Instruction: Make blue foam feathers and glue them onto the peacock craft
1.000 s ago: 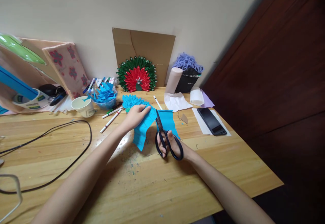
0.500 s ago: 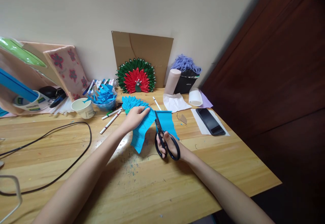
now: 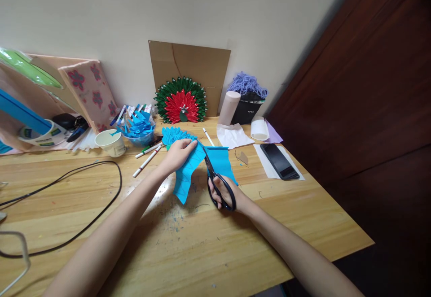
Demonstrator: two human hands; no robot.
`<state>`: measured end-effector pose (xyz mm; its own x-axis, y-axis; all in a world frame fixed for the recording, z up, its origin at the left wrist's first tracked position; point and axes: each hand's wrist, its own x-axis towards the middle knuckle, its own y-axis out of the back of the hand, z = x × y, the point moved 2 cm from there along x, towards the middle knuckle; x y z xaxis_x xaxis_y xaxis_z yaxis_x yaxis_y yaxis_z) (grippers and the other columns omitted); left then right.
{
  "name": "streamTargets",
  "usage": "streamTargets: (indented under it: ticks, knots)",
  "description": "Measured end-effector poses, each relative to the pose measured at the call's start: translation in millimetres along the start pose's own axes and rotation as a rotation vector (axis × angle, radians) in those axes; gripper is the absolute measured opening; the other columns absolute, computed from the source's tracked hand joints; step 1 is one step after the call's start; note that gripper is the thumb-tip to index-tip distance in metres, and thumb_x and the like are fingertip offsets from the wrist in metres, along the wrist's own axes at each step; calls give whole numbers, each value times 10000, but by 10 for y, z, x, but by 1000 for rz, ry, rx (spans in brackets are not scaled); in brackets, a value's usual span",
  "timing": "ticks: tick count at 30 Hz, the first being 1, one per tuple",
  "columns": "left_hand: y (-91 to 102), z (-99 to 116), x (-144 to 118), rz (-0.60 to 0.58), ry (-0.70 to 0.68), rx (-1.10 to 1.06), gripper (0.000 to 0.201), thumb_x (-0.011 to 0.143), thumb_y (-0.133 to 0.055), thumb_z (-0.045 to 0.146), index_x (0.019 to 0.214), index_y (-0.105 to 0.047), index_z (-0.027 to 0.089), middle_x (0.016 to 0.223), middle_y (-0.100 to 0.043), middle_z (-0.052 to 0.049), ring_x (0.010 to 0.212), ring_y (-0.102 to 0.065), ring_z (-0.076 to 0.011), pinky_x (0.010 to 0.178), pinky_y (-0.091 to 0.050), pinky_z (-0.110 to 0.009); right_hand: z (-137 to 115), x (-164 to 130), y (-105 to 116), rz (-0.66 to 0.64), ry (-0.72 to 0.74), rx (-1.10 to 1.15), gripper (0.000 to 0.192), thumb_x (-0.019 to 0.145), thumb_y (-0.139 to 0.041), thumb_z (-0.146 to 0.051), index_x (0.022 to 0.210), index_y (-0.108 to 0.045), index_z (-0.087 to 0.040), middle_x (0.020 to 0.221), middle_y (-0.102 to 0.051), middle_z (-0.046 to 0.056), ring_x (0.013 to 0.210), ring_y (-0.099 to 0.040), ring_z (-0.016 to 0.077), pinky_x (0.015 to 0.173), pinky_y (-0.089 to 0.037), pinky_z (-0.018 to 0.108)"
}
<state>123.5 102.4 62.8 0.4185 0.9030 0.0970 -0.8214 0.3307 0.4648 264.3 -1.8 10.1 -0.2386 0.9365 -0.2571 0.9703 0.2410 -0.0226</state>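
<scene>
My left hand lay flat on the blue paper sheet, fingers together and pressing its upper edge near the middle of the table, somewhat toward the far edge. The sheet was bright turquoise, marked with faint pencil lines, and was already split by a cut running from its near side toward the far side: the left portion hung in a narrow pointed flap toward me, while the right portion lay as a squarish panel. My right hand was clamped through the black handles of the scissors, whose blades stood nearly closed inside the cut, their tips reaching close to my left fingertips. Just beyond the sheet lay a blue fan of paper petals, touching or nearly touching it. At the far edge, against the wall, stood a red and green paper peacock before a cardboard panel. Toward the far left sat a bowl of blue paper cuttings, a paper cup and loose markers. A black phone lay toward the right edge, and a black cable looped across the left side.
</scene>
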Motion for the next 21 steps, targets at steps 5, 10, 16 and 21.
streamTargets:
  ticks: [5,10,16,21]
  knots:
    - [-25,46,-30,-39,18,0,382,769,-441,500,573,-398,175,546,-342,46,512,-320,-93,451,-240,-215,47,5,13,-49,45,13,739,535,-288,-884,686,-432,-176,392,-402,-75,311,-420,73,340,-348,183]
    - [-31,62,-35,-48,14,16,378,772,-434,492,572,-406,172,542,-346,43,503,-319,-91,436,-227,-216,56,15,21,-54,48,-6,728,548,-291,-880,684,-426,-178,396,-401,-73,316,-422,80,346,-338,188]
    - [-39,31,-24,-60,-12,52,372,782,-425,472,564,-390,173,539,-325,42,498,-306,-87,429,-213,-211,12,-12,12,-68,71,-19,734,560,-254,-880,685,-432,-178,409,-415,-63,337,-444,89,372,-363,205]
    - [-65,14,-33,-84,-17,38,371,785,-422,474,570,-395,173,538,-319,43,496,-300,-87,427,-207,-209,53,8,22,-58,52,-6,728,563,-276,-877,686,-436,-177,400,-411,-68,324,-440,87,358,-361,200]
